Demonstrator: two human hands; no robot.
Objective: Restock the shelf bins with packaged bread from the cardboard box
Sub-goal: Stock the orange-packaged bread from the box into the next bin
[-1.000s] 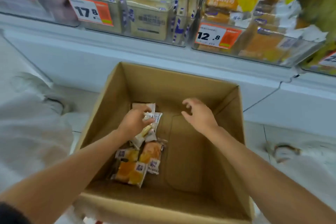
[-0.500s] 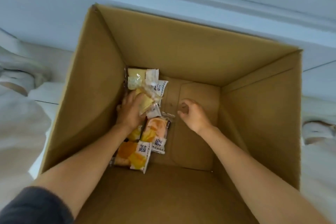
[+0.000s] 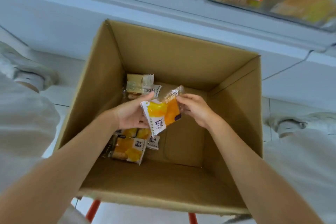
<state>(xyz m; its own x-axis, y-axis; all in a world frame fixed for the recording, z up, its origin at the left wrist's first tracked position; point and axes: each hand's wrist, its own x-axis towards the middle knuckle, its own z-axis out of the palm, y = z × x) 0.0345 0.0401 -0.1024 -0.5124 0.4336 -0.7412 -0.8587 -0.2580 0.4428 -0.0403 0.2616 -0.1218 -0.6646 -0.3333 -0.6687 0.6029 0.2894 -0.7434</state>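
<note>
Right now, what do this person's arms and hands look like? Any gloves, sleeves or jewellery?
Both are bare: the left hand and right hand wear no gloves, and no ring, watch or bracelet shows. The forearms are uncovered to the picture's edge, with no sleeve in view.

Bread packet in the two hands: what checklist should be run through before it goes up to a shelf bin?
1. Bread packet lifted off the cardboard box floor: ok.
2. Left hand grips it: ok.
3. Right hand pinches its top edge: ok.
4. Wrapper intact: cannot tell.
5. Room in the shelf bin: cannot tell, mostly out of view.
6. Other packets lie below, apart from it: ok.
</note>
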